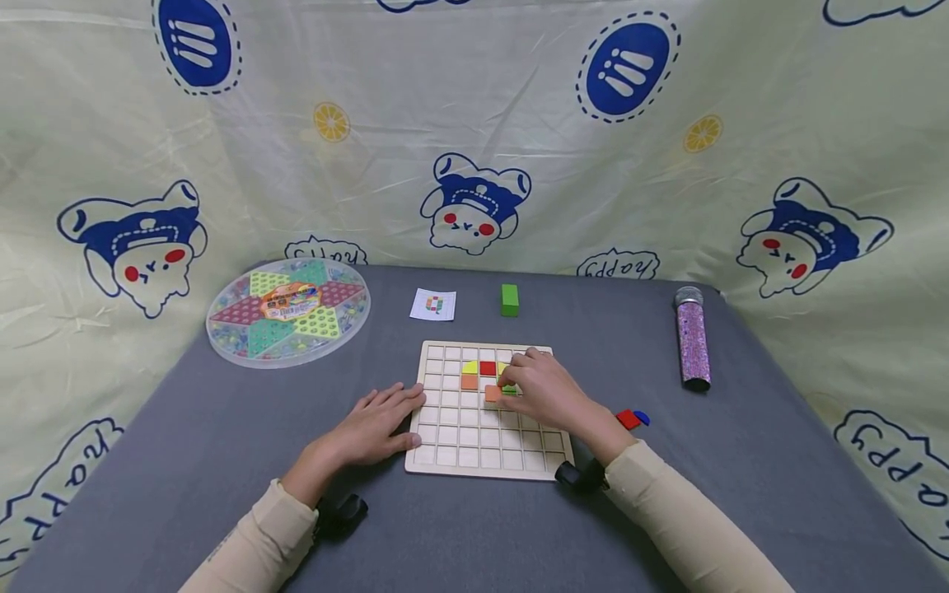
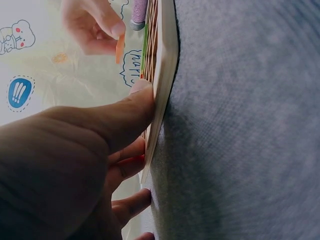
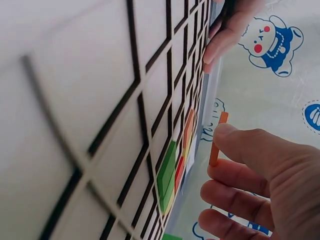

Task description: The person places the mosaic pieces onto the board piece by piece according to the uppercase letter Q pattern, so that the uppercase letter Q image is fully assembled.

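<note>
A light wooden grid board (image 1: pixel 448 436) lies on the grey table. Between thumb and fingertips my right hand (image 1: pixel 544 391) pinches a thin orange tile (image 3: pixel 215 152), held just above the board. Beneath and beside that hand, the board carries a green piece (image 3: pixel 167 172), a red tile (image 1: pixel 487 368), yellow pieces (image 1: pixel 470 367) and another orange tile (image 1: pixel 469 381); the hand partly hides some of these in the head view. My left hand (image 1: pixel 378 424) rests at the board's left edge, its thumb (image 2: pixel 137 102) touching the rim and its fingers extended.
Right of the board lie a red piece (image 1: pixel 628 420) and a blue piece (image 1: pixel 642 418). Behind it are a printed pattern card (image 1: pixel 433 305) and a green block (image 1: pixel 509 300). A round star-patterned game case (image 1: pixel 289 339) sits back left, a glittery microphone (image 1: pixel 693 342) far right.
</note>
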A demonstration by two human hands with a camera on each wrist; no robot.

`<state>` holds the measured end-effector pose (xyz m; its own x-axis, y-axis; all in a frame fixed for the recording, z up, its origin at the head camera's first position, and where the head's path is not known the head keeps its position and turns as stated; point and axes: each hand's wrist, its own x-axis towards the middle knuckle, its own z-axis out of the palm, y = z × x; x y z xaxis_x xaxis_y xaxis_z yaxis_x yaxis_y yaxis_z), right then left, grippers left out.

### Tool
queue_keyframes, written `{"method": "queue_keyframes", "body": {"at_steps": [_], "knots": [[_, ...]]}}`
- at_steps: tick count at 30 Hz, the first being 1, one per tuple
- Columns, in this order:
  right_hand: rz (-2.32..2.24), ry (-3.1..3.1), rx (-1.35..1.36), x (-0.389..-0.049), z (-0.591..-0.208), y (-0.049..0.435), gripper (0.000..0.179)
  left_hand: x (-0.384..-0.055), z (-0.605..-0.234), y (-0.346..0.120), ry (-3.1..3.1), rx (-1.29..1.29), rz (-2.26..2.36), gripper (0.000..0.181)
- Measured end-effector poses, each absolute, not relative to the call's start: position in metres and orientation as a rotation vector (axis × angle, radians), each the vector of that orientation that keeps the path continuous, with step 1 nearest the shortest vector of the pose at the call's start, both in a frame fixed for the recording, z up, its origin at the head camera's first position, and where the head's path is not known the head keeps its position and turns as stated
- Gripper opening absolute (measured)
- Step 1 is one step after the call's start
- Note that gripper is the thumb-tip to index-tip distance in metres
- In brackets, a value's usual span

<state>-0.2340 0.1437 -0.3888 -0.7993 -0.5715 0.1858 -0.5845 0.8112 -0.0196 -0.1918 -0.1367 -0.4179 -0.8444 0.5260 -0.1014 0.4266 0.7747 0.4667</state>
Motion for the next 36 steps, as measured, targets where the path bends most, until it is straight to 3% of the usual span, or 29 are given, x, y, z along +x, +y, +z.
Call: {"method": "queue_keyframes", "body": {"at_steps": [36], "knots": [[0.081, -2.876, 1.012, -0.25, -0.399, 0.109, 0.015, -0.193, -0.418, -0.136, 2.731, 0.721, 0.628, 0.065]]}}
